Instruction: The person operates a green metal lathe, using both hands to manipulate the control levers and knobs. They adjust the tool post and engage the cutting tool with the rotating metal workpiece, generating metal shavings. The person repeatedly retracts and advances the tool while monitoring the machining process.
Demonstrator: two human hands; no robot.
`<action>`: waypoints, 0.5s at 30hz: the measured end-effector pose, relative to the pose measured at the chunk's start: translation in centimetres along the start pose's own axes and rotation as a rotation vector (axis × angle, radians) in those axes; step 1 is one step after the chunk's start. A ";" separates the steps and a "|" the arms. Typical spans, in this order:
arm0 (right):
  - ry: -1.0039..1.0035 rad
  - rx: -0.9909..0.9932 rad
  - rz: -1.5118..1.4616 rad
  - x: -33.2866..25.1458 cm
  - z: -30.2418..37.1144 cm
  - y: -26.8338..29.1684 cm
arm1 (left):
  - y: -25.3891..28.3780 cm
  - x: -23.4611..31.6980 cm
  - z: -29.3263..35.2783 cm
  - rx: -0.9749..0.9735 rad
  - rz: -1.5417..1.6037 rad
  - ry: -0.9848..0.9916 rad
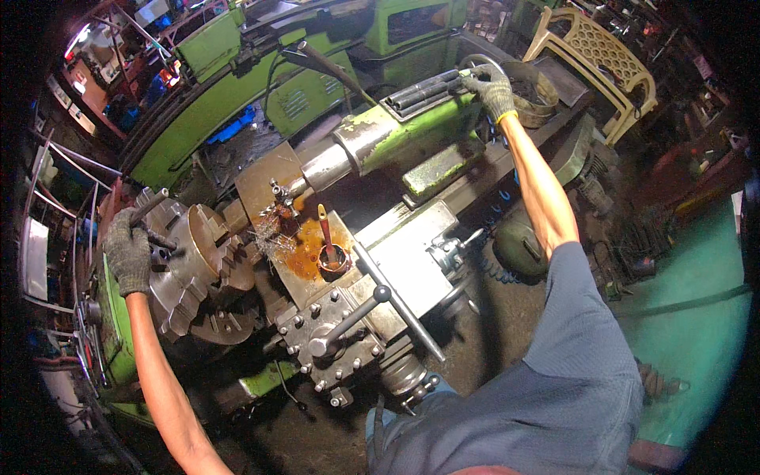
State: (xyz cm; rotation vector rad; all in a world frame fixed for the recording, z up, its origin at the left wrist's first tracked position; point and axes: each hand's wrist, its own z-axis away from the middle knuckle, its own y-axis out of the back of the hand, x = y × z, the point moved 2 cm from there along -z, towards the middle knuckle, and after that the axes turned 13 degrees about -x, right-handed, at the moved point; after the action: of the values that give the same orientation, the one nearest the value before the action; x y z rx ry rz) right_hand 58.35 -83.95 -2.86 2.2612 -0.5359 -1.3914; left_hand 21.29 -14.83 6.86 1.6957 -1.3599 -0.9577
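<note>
My left hand [127, 252], in a grey knit glove, is closed round the bar of a chuck key [150, 206] at the face of the large lathe chuck [186, 273]. Its fingertips are partly hidden. At the far end of the green tailstock [416, 127], my gloved right hand [491, 89] grips the rim of the handwheel [475, 60]. The tailstock's bright quill [326, 166] points toward the chuck. A red-handled brush [325, 226] stands in a small tin [334, 269] on the oily brown carriage plate. Curled metal shavings [273, 229] lie beside it.
Nearest my body sits the tool post [321, 340] with its bolts and a ball-ended lever [356, 317]. Dark bars [427, 93] rest on the tailstock. Another green machine [309, 95] stands behind, a beige plastic chair [594, 55] at the far right.
</note>
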 end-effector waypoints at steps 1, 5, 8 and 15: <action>0.073 0.047 0.027 -1.0 1.7 0.2 | -0.2 0.1 -0.2 0.004 -0.002 0.001; 0.182 0.052 0.078 -11.3 10.9 -0.4 | -0.8 -1.1 0.5 -0.007 0.039 0.014; 0.299 -0.036 0.129 -15.2 17.3 -0.9 | -0.3 -0.3 -0.7 -0.084 0.050 -0.020; 0.165 -0.278 0.104 -19.3 30.1 -6.3 | -2.4 -3.8 -1.0 0.064 -0.109 -0.083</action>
State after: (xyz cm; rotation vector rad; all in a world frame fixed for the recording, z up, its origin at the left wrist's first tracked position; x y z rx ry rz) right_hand 23.73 -73.16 -4.31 2.0693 -0.3737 -1.1385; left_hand 22.58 -10.62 5.50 1.8119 -1.3769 -1.0671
